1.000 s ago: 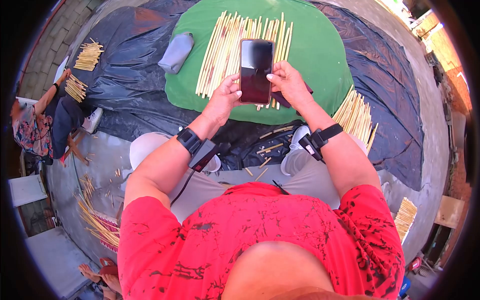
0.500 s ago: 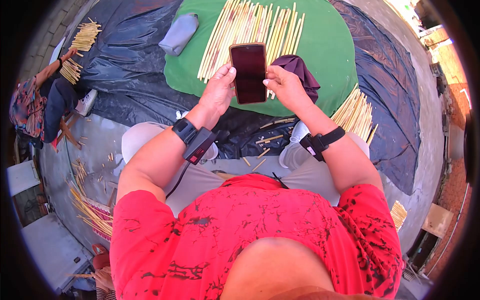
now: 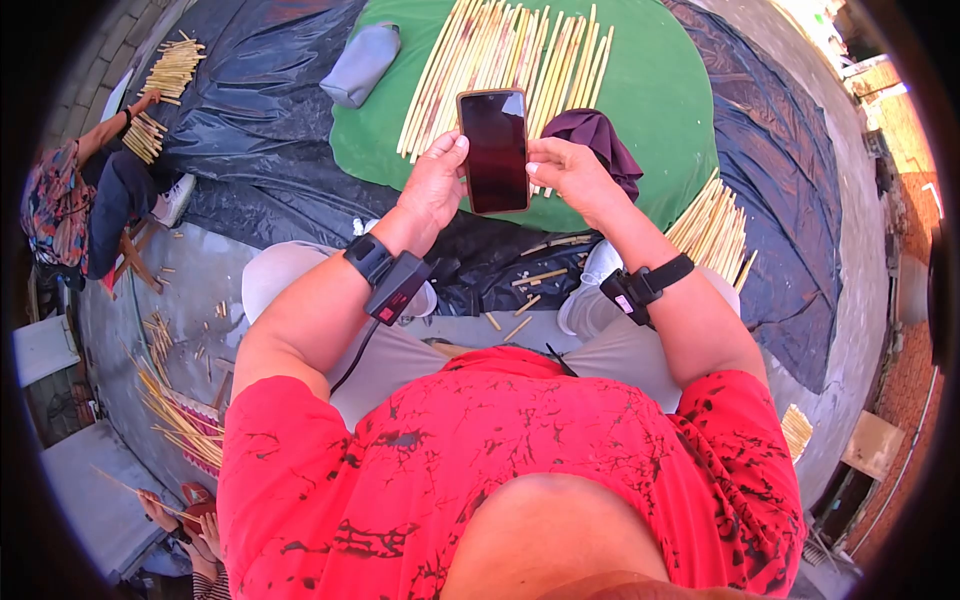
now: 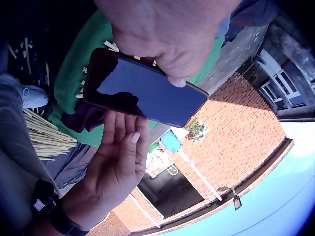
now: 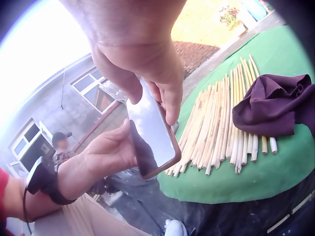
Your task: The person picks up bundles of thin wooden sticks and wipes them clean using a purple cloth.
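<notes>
A smartphone (image 3: 497,150) with a dark, reflective screen and a brown case edge is held upright between both hands, over the near part of a green cloth. My left hand (image 3: 435,182) grips its left side, the thumb along the edge. On the opposite side my right hand (image 3: 582,180) pinches the edge, thumb in front and fingers reaching behind in the left wrist view. Beyond the phone lies a row of pale peeled sticks (image 5: 211,123) on the green cloth (image 5: 197,189). A dark purple cloth (image 5: 275,105) is bunched over the sticks' ends, near my right hand.
A grey pouch (image 3: 362,66) sits on the green cloth's left side. Black plastic sheeting (image 3: 270,130) spreads around it. More sticks (image 3: 708,232) are piled at the right. A seated person (image 3: 70,205) at far left handles stick bundles (image 3: 145,135). Cut pieces (image 3: 540,278) lie near my feet.
The phone has shifted slightly left and down in view, with both hands still on it. More of the purple cloth shows. The seated person's hand has moved up to the farther bundle.
</notes>
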Action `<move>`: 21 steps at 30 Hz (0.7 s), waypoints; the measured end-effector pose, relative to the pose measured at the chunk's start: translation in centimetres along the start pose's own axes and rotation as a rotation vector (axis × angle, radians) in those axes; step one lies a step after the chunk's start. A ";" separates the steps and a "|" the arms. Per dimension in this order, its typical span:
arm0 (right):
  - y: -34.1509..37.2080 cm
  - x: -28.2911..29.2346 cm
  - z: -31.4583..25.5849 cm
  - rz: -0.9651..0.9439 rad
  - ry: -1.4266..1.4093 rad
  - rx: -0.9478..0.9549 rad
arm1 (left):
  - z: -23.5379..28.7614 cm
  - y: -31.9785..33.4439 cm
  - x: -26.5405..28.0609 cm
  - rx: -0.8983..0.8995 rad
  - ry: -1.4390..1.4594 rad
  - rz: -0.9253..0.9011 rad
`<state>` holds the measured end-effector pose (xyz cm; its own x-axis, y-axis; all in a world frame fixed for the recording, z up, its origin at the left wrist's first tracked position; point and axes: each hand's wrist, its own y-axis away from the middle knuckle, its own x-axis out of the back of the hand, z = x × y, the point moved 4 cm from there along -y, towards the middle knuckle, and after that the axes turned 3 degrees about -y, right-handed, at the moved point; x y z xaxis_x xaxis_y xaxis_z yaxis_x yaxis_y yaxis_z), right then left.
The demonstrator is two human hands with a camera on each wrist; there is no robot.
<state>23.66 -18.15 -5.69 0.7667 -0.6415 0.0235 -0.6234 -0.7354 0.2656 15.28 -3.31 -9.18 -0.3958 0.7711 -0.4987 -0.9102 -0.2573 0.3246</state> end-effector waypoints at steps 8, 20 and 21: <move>-0.5 -0.1 1.2 -0.046 0.054 0.019 | -0.8 -0.7 0.9 -0.002 0.046 0.038; -0.8 -0.6 0.6 -0.031 0.090 -0.139 | -0.2 -1.2 1.5 -0.092 0.049 0.060; -0.8 -0.6 0.6 -0.032 0.090 -0.136 | 0.0 -1.1 1.4 -0.094 0.048 0.060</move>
<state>23.61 -17.30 -6.47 0.8002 -0.5917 0.0980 -0.5769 -0.7147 0.3955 15.73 -1.92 -10.21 -0.4532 0.7245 -0.5194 -0.8913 -0.3576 0.2789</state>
